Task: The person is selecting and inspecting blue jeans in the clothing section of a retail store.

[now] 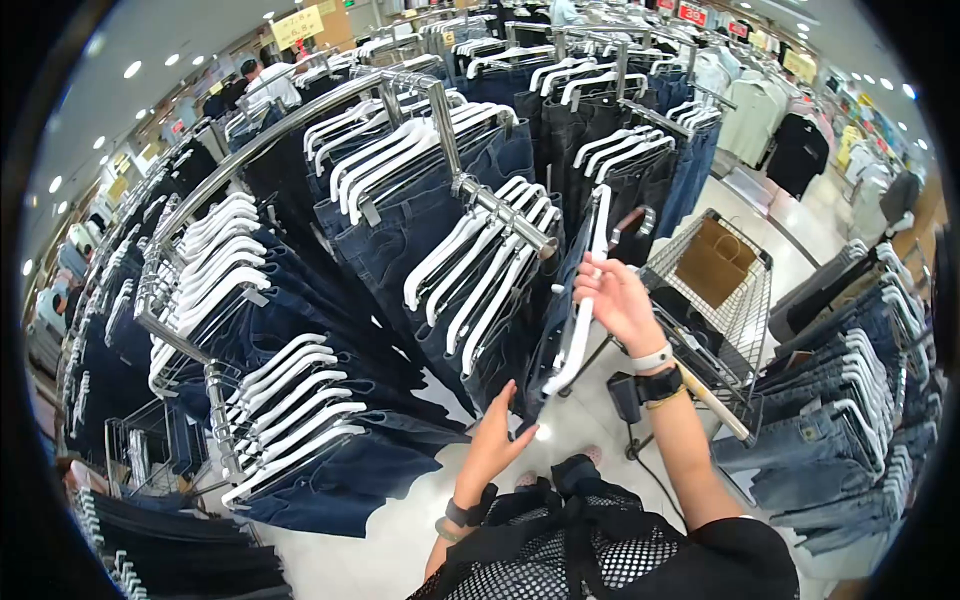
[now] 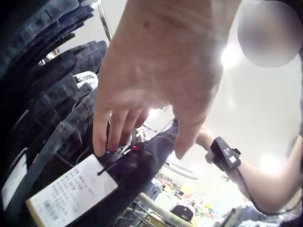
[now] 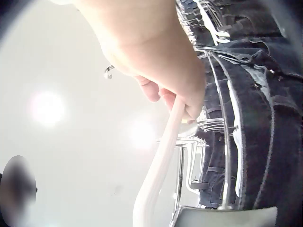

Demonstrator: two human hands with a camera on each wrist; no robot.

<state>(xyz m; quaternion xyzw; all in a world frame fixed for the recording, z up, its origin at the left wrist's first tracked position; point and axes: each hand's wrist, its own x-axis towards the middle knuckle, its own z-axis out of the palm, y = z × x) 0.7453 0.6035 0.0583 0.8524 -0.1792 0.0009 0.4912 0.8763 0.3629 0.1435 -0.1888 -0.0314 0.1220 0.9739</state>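
Note:
My right hand (image 1: 620,305) grips a white hanger (image 1: 572,355) near its middle, off the end of the rack. Dark blue jeans (image 3: 258,151) hang from its clips, beside the hand in the right wrist view. Lower down, my left hand (image 1: 490,445) reaches to the waistband of the jeans, thumb spread away from the fingers. From the left wrist, its fingers (image 2: 125,130) extend down on one side of the dark denim (image 2: 142,175) and the thumb is on the other. A white printed tag (image 2: 71,191) dangles below those fingers.
A metal rack (image 1: 510,222) full of jeans on white hangers (image 1: 480,280) stands directly ahead. More hung denim is at left and at right (image 1: 825,440). A wire shopping cart (image 1: 765,290) holding a brown paper bag (image 1: 715,262) is beside my right arm.

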